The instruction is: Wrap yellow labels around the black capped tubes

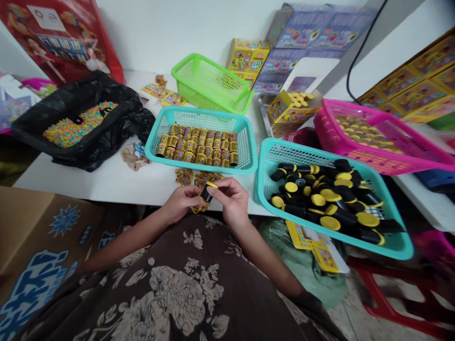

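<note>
Between my hands, at the front edge of the table, is a small black canister point(205, 194) with a yellow lid, held tilted. My left hand point(180, 202) grips its body from the left. My right hand point(232, 198) closes on it from the right, fingers at the lid. Under and behind the hands lie printed yellow labels point(185, 176), partly hidden. Just beyond them, a turquoise basket point(250, 163) holds rows of label-wrapped canisters point(202, 142). To the right, a second turquoise basket point(403, 244) contains a loose heap of black canisters with yellow lids point(330, 195).
A container lined with a black bag point(133, 113) holds colourful pellets point(76, 128) at the left. Behind stand a green basket point(192, 90) and stacked boxes point(249, 54). A pink basket point(327, 128) is at the far right, a cardboard box point(39, 227) at lower left.
</note>
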{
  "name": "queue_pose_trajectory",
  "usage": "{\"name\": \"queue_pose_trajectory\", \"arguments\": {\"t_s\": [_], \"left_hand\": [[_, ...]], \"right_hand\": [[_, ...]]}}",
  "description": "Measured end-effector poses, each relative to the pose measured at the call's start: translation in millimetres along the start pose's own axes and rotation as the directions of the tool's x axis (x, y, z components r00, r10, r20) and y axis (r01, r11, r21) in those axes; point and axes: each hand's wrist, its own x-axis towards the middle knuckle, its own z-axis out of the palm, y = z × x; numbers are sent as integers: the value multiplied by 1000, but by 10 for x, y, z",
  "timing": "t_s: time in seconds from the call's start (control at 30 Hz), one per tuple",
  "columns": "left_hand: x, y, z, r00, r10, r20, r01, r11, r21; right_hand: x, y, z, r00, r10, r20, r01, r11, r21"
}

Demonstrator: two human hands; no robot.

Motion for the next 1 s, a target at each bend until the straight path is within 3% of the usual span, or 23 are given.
{"name": "queue_pose_trajectory", "arguments": {"t_s": [0.27, 0.6, 0.8, 1.0], "left_hand": [[-21, 50, -24, 986, -167, 23, 168, 974, -149], [-4, 61, 52, 994, -77, -80, 72, 996, -60], [-30, 86, 62, 992, -116, -42, 111, 987, -115], [-37, 66, 62, 992, -28, -120, 31, 999, 27]], "right_hand": [[16, 54, -49, 999, 14, -39, -14, 1000, 9], [-3, 92, -43, 996, 84, -12, -84, 996, 28], [-28, 102, -28, 996, -5, -84, 3, 1000, -26], [-33, 101, 9, 997, -21, -74, 18, 999, -39]]}}
